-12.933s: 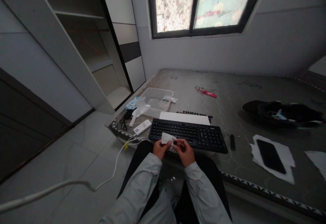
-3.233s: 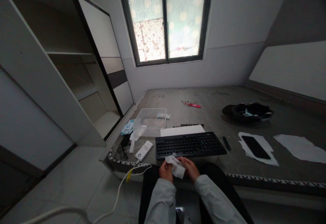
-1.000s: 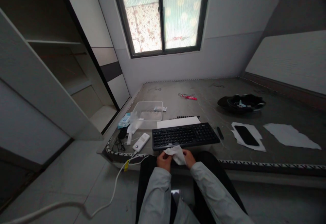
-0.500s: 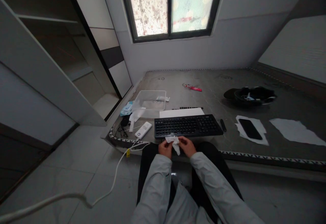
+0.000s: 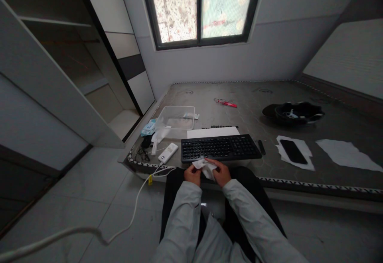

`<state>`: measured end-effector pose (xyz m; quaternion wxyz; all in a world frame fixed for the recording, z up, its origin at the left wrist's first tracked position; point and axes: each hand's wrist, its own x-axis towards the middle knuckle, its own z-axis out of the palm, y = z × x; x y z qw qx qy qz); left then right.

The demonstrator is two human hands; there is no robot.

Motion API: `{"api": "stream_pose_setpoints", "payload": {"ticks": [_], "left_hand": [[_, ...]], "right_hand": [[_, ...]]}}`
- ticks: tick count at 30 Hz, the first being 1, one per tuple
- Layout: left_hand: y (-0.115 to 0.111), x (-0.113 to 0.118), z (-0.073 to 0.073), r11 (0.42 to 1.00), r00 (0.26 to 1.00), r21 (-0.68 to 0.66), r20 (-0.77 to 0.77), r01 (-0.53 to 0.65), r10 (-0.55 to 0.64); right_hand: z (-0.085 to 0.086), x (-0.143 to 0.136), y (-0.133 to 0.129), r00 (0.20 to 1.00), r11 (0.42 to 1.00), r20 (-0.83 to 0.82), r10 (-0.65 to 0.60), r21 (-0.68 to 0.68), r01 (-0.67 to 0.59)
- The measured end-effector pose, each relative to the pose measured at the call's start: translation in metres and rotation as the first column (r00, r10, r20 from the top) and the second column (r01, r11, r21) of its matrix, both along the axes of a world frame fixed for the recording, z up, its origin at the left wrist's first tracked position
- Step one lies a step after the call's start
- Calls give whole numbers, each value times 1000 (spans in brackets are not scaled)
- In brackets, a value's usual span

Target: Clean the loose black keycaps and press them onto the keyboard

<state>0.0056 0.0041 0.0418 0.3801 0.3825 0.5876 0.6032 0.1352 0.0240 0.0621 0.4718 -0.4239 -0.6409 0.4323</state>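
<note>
Between my two hands is a crumpled white tissue (image 5: pixel 208 170), held just in front of the keyboard's near edge. My left hand (image 5: pixel 192 174) pinches its left side with thumb and fingers. On the other side, my right hand (image 5: pixel 222 173) grips the tissue, its index finger stretched along the top. The black keyboard (image 5: pixel 220 147) lies flat on the grey mattress, directly beyond my hands. Behind it sits a white sheet (image 5: pixel 214 132), partly covered by the keyboard. A small black stick-like piece (image 5: pixel 261 147) rests at the keyboard's right end.
Left of the keyboard are a white power bank (image 5: pixel 168 153) with a cable and a clear plastic box (image 5: pixel 176 121). To the right lie a phone (image 5: pixel 293 152) on paper, another paper sheet (image 5: pixel 348 153) and a black cap (image 5: pixel 295 112). A red item (image 5: pixel 226 103) lies farther back.
My hands have moved slightly apart, and the tissue is spread wider between them. My right index finger now reaches across its top edge. The other things stay in place.
</note>
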Motion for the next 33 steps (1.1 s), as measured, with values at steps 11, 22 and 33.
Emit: {"api": "stream_pose_setpoints", "payload": {"ticks": [11, 22, 33], "left_hand": [[-5, 2, 0, 999, 988, -4, -148, 34, -34], [-10, 8, 8, 999, 963, 25, -267, 45, -37], [-10, 9, 11, 1000, 964, 19, -266, -12, 16]], "right_hand": [[-10, -4, 3, 994, 983, -93, 51, -171, -66], [-27, -3, 9, 869, 819, -495, -26, -509, -265], [-24, -6, 7, 873, 816, -464, -153, -558, -153]]}}
